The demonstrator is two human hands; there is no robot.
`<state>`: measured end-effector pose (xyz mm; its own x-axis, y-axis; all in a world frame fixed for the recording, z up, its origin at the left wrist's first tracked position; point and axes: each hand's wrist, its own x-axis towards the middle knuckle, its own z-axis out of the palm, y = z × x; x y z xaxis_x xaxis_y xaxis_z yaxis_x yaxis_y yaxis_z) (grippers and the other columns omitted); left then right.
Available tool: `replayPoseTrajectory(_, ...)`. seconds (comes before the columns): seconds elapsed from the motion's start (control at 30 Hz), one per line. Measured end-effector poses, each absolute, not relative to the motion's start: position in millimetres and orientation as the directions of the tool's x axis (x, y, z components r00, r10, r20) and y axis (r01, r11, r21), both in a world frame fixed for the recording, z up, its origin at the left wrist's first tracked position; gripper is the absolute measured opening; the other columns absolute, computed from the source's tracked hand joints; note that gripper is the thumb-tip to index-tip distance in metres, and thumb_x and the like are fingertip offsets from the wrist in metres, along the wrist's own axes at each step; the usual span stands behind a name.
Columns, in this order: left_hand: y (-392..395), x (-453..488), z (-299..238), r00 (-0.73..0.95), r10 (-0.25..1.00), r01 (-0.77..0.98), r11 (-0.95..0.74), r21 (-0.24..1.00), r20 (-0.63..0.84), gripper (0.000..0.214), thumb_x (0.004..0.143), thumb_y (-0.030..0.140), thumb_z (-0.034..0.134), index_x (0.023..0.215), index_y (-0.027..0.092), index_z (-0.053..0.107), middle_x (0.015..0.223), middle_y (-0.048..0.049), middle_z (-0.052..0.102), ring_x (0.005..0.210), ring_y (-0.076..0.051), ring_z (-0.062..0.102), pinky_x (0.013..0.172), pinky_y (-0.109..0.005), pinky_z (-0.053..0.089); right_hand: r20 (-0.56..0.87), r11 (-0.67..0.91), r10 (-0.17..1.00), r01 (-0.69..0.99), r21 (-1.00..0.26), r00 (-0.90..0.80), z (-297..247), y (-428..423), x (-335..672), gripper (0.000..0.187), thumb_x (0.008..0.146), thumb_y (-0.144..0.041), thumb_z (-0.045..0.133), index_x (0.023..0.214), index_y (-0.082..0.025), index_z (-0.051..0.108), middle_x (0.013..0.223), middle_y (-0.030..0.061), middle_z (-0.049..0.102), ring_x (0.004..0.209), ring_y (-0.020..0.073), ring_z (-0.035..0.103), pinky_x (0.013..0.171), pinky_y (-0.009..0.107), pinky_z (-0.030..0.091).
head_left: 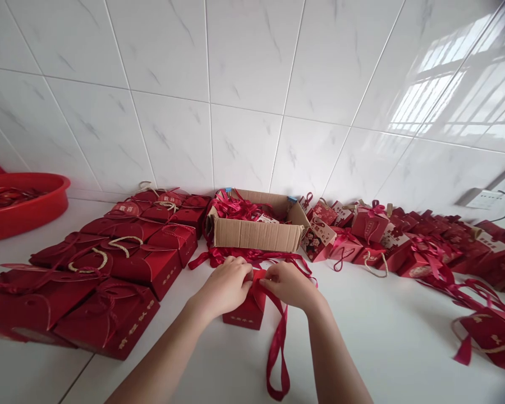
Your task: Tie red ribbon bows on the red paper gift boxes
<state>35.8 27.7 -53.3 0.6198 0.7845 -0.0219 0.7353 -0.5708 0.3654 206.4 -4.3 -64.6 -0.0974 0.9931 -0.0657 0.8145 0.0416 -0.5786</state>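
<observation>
A small red gift box (244,315) with gold lettering on its front stands on the white counter, between my hands. My left hand (230,285) is closed, its bent fingers pinching at the left of the box's top; the exact grip is partly hidden. On the other side, my right hand (292,285) pinches a dark red ribbon (279,350) at the box top. One long end of that ribbon hangs down the box's right side and curls on the counter. More loose red ribbon (219,257) lies just behind the box.
An open cardboard box (256,234) full of red ribbons stands beyond my hands. Rows of larger red gift boxes (166,261) fill the left side. Many small gift boxes (364,230) line the right, with one box (494,336) nearer. A red basin (53,203) sits far left.
</observation>
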Motion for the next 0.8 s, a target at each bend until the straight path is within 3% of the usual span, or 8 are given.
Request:
replayPoseTrajectory(0.1,27.3,35.8,-52.6,0.613,0.790,0.721,-0.571,0.392,0.025,0.018,0.087,0.020,0.039,0.081,0.019,0.056,0.095,-0.0079,0.059,0.096,-0.025,0.054,0.077,-0.035,0.044,-0.052,0.044,0.995,0.811,-0.583,-0.091,-64.0,-5.4,207.6,0.021,0.080,-0.029,0.055,0.062,-0.017,0.058,0.065,0.0003,0.059,0.058,0.0119,0.047,0.051,0.024,0.029)
replayPoseTrajectory(0.3,25.6,32.6,-48.1,0.595,0.802,0.663,-0.519,0.539,0.041,0.016,0.090,0.024,0.034,0.084,0.023,0.048,0.087,-0.0017,0.062,0.076,-0.019,0.057,0.064,-0.029,0.039,0.058,0.118,0.993,0.726,-0.677,-0.107,-63.5,-5.5,213.6,0.026,0.084,-0.038,0.053,0.099,-0.021,0.066,0.085,0.0039,0.064,0.077,0.0176,0.056,0.066,0.028,0.041)
replayPoseTrajectory(0.5,22.4,33.3,-44.8,0.582,0.812,0.653,-0.494,0.574,0.037,0.016,0.092,0.026,0.030,0.083,0.023,0.043,0.075,0.0009,0.059,0.064,-0.016,0.053,0.057,-0.026,0.032,0.104,0.202,0.976,0.631,-0.749,-0.189,-63.0,-3.8,209.9,0.028,0.086,-0.029,0.051,0.111,-0.025,0.064,0.094,0.0043,0.062,0.084,0.0175,0.057,0.072,0.029,0.044)
replayPoseTrajectory(0.7,23.9,30.6,-41.6,0.525,0.847,0.643,-0.463,0.610,0.090,0.016,0.092,0.026,0.031,0.079,0.023,0.040,0.066,0.0031,0.051,0.056,-0.014,0.046,0.053,-0.025,0.029,0.061,0.189,0.975,0.664,-0.723,-0.212,-64.5,-4.6,210.9,0.022,0.088,-0.027,0.046,0.094,-0.022,0.067,0.089,0.0026,0.065,0.080,0.0174,0.057,0.070,0.029,0.043)
replayPoseTrajectory(0.8,23.4,27.5,-38.1,0.481,0.867,0.562,-0.422,0.712,0.134,0.018,0.093,0.032,0.031,0.082,0.023,0.041,0.066,0.0031,0.051,0.057,-0.013,0.048,0.053,-0.025,0.032,0.059,0.167,0.982,0.676,-0.718,-0.179,-62.2,-6.1,210.4,0.029,0.091,-0.036,0.043,0.086,-0.020,0.067,0.082,0.0031,0.062,0.073,0.0162,0.055,0.067,0.028,0.041)
